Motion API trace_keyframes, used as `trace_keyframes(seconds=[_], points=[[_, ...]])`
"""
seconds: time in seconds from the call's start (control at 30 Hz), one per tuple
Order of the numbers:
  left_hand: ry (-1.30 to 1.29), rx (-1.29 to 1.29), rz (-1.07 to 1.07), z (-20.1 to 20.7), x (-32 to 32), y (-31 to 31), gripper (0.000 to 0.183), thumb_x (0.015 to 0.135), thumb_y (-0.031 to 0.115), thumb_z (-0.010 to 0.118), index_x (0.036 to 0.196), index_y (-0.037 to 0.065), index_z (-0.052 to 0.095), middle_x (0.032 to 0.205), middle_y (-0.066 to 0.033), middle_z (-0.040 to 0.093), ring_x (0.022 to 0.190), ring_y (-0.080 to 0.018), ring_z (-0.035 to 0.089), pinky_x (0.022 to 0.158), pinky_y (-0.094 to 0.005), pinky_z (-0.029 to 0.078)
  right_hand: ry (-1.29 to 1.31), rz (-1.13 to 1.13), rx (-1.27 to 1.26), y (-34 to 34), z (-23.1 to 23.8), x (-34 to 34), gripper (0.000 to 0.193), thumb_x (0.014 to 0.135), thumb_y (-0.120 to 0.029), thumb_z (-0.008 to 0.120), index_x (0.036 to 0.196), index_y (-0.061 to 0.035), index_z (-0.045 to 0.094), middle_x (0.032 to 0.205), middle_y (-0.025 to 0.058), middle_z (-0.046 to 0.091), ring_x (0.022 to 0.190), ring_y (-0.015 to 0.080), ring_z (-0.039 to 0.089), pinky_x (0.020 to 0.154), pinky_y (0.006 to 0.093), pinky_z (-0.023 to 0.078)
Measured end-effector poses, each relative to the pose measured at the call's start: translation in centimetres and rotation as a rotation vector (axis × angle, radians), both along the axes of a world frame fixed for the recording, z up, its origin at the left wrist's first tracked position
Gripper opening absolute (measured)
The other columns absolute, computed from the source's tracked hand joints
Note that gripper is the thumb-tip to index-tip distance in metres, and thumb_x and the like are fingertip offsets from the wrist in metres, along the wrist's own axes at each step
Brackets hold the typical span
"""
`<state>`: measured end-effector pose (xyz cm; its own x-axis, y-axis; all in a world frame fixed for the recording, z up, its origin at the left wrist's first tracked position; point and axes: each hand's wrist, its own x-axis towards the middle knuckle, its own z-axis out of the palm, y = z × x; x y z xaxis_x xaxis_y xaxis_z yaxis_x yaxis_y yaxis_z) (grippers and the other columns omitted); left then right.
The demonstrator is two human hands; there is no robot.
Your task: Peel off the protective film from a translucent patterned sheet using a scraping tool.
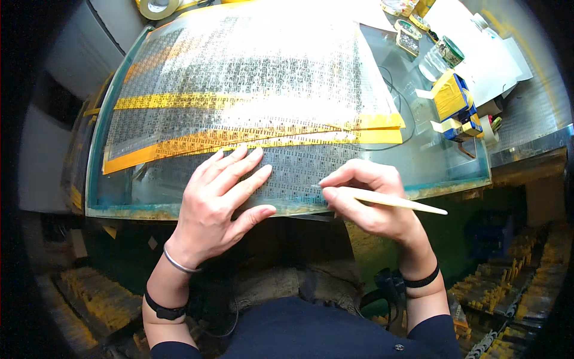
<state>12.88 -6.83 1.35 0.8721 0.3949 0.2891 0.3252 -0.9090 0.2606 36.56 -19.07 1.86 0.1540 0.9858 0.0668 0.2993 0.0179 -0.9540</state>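
Note:
A transparent film sheet (pixel 287 170) printed with rows of small dark marks lies at the near edge of a glass-topped table. My left hand (pixel 224 194) rests on it, palm down, with its fingers spread. My right hand (pixel 371 194) pinches a slim pen-like tool with a cream handle (pixel 406 202). Its fine tip points left, at the film; I cannot make out whether it touches. Beyond my fingers lie more printed film sheets (pixel 239 78), overlapping and edged with yellow and orange tape (pixel 128 160). Strong glare washes out their far part.
At the right stands a blue tape dispenser with yellow tape (pixel 451 99). Behind it are a clear jar with a green lid (pixel 439 58) and white paper (pixel 478 66). A tape roll (pixel 158 7) lies far left. A thin cable (pixel 409 122) curves over the glass table (pixel 430 170).

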Motion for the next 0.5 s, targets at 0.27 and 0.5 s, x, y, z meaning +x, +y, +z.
trace_keyframes(seconds=[0.27,0.5], points=[[-0.186,-0.092,0.048,-0.55,0.80,0.69,0.032,0.077,0.016,0.077,0.108,0.011,0.074,0.120,-0.0091,0.067,0.112,-0.0293,0.061,0.095,-0.0413,0.044,-0.050,0.013,-0.049,0.91,-0.51,-0.38,0.010,0.084,-0.007,0.072,0.089,0.0002,0.069,0.069,0.0060,0.068,0.062,0.0059,0.062,0.055,0.0234,0.049],[-0.193,-0.107,0.045,-0.46,0.90,0.88,0.032,0.075,0.014,0.079,0.106,0.010,0.074,0.120,-0.0087,0.068,0.107,-0.0285,0.061,0.093,-0.0405,0.045,-0.094,0.009,0.031,1.06,-0.89,-0.39,0.010,0.083,-0.008,0.074,0.088,-0.0004,0.070,0.071,0.0073,0.069,0.063,0.0075,0.064,0.056,0.0235,0.050]])
